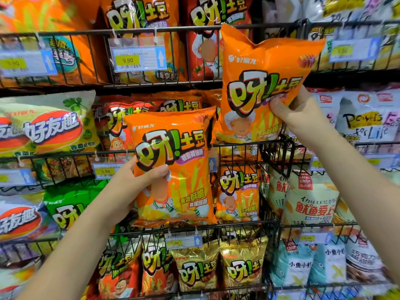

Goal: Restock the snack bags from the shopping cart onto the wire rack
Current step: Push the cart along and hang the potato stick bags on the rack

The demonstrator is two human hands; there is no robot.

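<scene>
Against the rack (277, 156), our left hand (129, 182) grips a bag (175, 148) by its left edge, thumb across it. Our right hand (296, 111) pinches a second bag (259, 68) higher, bottom at a rail (236, 145).

**Two bare arms and hands, seen from the wearer's own eye level**

Only the person's arms and hands show. The left forearm (71, 241) comes in from the lower left corner, and the right forearm (357, 169) from the right edge. Both are slim and uncovered along all that shows, from the edge of the picture to the wrist. The left hand (129, 182) and right hand (296, 109) are bare as well, with smooth skin. The fingernails are too blurred to describe.
</scene>
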